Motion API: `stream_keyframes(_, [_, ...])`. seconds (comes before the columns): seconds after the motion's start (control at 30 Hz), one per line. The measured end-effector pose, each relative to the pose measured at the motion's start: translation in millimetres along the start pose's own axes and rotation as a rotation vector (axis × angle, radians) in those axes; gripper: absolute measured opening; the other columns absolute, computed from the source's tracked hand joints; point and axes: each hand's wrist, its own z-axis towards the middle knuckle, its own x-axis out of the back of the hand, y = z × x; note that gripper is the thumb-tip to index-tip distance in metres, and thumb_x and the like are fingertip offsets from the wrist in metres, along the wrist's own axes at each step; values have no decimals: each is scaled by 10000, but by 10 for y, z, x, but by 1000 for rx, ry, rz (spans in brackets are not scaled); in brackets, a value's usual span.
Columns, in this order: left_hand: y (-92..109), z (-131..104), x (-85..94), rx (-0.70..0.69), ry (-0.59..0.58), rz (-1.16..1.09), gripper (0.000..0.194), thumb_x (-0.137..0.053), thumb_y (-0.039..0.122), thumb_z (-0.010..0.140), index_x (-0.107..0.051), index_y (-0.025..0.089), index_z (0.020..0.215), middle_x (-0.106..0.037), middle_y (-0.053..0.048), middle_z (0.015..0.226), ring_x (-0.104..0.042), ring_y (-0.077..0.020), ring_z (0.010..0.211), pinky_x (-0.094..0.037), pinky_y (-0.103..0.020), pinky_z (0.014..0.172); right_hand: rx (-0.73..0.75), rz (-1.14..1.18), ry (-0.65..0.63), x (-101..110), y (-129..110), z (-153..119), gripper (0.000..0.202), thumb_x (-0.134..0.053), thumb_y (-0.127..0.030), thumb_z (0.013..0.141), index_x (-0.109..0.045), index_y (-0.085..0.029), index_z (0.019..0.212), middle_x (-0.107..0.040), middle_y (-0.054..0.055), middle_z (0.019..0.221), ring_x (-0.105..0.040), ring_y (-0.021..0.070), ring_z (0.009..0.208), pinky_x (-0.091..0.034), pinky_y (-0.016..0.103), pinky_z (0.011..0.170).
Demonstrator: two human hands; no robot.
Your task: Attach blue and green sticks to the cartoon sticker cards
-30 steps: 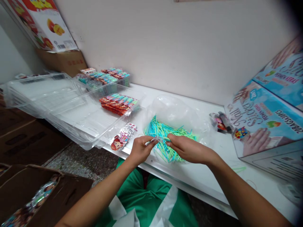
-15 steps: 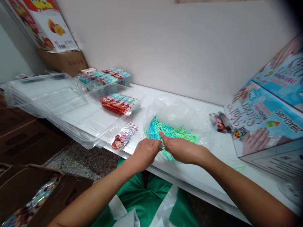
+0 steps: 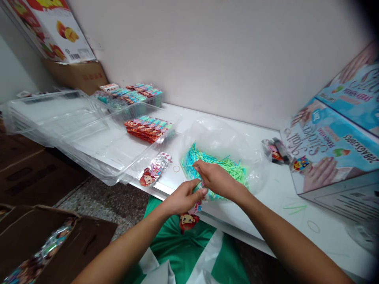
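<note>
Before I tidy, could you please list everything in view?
table: one, white, centre
sticks: many, blue and green, mostly bagged
bag: one, clear, centre
packet stacks: several, multicoloured, left
trays: several, clear, left
loose packet: one, silver, table edge
wrapped packets: few, dark, right
printed carton: at least one, blue, right
fruit carton: one, white, upper left
boxes: several, brown, left
rings: two, yellowish, table
held packet: one, red, centre
left hand: one, bare, centre
right hand: one, bare, centre
</note>
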Motion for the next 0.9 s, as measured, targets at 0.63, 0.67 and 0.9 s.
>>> stream_keyframes(0.63, [-54,-51,-94,110,104,-460,331,-505,473,829,-483,149,892,-598,-8,642,-568,-124,518,-437,-234,511,-229,778,62,-114,180,-186,118,-559,-281,767,-568,-167,741,-506,-36,602,-455,85,537,-348,214,502])
stream_keyframes(0.67, [-50,-52,-98,107,111,-468,329,-504,472,830,-483,148,887,-600,-10,644,-569,-124,518,-440,-237,512,-223,753,70,-113,177,-191,99,-548,-261,768,-554,-170,730,-488,-44,589,-439,83,531,-337,214,499])
stream_keyframes(0.9, [-68,-37,-101,77,166,-459,321,-508,466,830,-507,146,814,-596,-5,644,-572,-123,527,-442,-241,532,-208,659,114,-107,178,-256,110,-514,-263,803,-570,-176,766,-513,-32,630,-471,102,589,-362,230,544])
